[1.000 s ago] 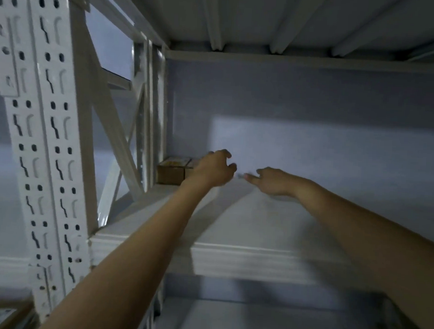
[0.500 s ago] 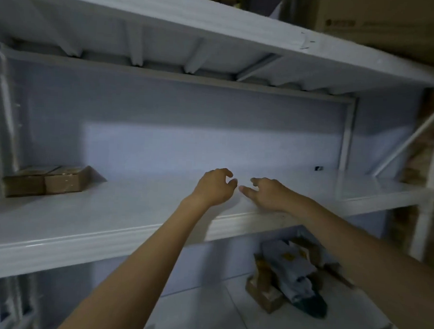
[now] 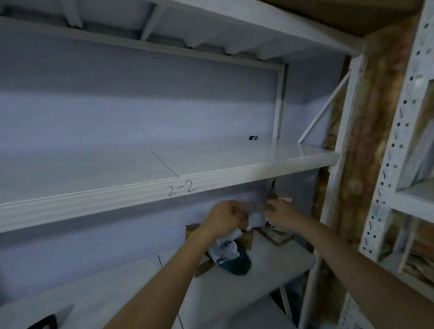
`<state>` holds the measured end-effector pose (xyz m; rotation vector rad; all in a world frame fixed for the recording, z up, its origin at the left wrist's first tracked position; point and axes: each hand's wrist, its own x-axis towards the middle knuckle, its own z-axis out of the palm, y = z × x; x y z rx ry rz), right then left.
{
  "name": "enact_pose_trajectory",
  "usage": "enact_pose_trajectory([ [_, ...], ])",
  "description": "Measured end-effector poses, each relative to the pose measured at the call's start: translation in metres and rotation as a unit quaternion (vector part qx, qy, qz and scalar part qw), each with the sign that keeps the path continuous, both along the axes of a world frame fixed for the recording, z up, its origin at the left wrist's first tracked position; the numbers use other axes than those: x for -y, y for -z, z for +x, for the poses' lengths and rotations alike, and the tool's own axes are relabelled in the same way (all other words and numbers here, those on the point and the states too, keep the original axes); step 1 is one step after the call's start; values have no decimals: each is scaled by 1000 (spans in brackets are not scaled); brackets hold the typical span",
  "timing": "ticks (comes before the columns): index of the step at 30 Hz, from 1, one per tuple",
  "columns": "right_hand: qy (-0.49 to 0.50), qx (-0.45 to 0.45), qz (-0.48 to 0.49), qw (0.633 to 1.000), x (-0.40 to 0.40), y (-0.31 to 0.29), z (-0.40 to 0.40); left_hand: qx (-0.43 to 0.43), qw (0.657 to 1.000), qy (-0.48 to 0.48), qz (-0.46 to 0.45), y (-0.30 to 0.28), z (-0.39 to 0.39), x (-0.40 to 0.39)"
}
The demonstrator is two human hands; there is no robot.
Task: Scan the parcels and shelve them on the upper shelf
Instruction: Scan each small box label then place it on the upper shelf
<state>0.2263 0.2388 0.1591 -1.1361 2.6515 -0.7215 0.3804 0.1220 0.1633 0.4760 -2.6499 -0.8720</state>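
Reaching under the shelf, left hand and right hand both grip a soft parcel.

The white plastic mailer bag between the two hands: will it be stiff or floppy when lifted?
Probably floppy: the white mailer bag looks crumpled between the left hand and right hand. Likely light. Its plastic film may slip.

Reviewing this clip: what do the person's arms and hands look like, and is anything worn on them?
Both forearms are bare as far as the frame shows, with no sleeves in view. The left hand and right hand wear no gloves. No watch, ring or wristband is visible, though the dim, blurred picture could hide small items.
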Motion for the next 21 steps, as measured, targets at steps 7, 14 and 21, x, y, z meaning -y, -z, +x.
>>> enact_pose_trajectory([
  [7, 29, 91, -25, 995, 11, 63, -63, 75, 988, -136, 16, 81, -69, 36],
  [14, 22, 99, -22, 995, 78, 95, -120, 97, 982, -149, 62, 136, -156, 110],
  [21, 18, 121, 23, 992, 152, 114, -175, 87, 973, -168, 131, 165, -219, 180],
])
